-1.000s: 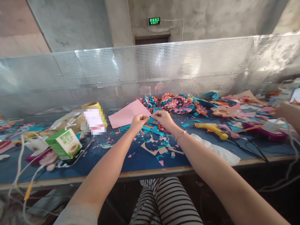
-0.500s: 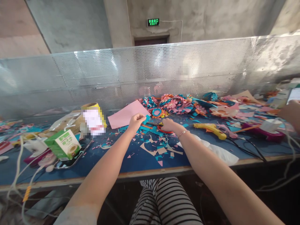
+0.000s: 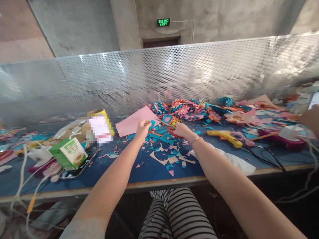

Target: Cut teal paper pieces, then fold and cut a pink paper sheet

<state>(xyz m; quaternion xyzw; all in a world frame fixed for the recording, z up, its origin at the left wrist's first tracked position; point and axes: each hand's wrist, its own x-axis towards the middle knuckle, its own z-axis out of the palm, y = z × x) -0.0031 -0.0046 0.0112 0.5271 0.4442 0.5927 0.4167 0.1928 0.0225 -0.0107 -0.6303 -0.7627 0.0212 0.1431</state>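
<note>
My left hand (image 3: pixel 143 128) pinches a small piece of blue paper (image 3: pixel 152 124) between thumb and fingers, above the scrap-strewn table. To its right, my right hand (image 3: pixel 182 130) is closed round the red and yellow handles of a pair of scissors (image 3: pixel 171 126). The scissor blades point left towards the blue paper; whether they touch it I cannot tell. Behind my left hand lies a pink sheet of paper (image 3: pixel 134 122). Blue, pink and cream paper scraps (image 3: pixel 171 159) are scattered below both hands.
A heap of paper flowers (image 3: pixel 186 111) lies at the back, against a perforated metal screen (image 3: pixel 99 83). At right are a yellow glue gun (image 3: pixel 225 137) and a white plastic bag (image 3: pixel 236 162). A green carton (image 3: pixel 68 154) stands left. Another person's hand (image 3: pixel 310 119) shows at far right.
The blue paper and my left hand have shifted slightly left. My right hand has lifted the scissors a little, and their blades now show more clearly, pointing left.
</note>
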